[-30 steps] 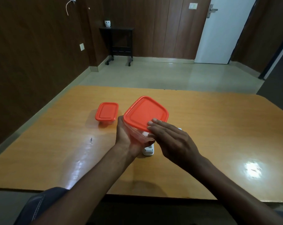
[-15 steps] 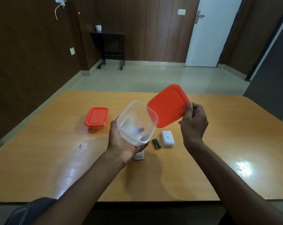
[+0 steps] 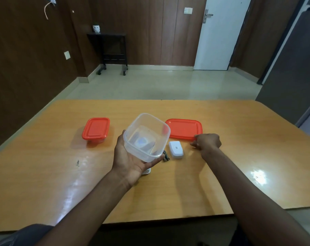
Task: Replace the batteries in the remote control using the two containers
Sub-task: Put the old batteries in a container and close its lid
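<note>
My left hand point(image 3: 128, 157) holds an empty clear plastic container point(image 3: 147, 135) above the table, tilted toward me. Its orange lid point(image 3: 184, 129) lies flat on the table to the right. My right hand point(image 3: 206, 143) hovers just at the lid's near edge, fingers curled, holding nothing. A white battery cover point(image 3: 176, 149) lies between my hands, with dark batteries point(image 3: 166, 155) just left of it. The white remote point(image 3: 146, 171) is mostly hidden under my left hand. A second, smaller container with an orange lid point(image 3: 96, 129) stands shut at the left.
The wooden table point(image 3: 239, 157) has its near edge close to me and a glare spot at the right. A small dark speck point(image 3: 77, 162) lies on the left part. Beyond the table is open floor, a black side table and a white door.
My right hand pulled the orange lid off the container, laid it flat on the table to the right and let go. My left hand keeps holding the open container.
</note>
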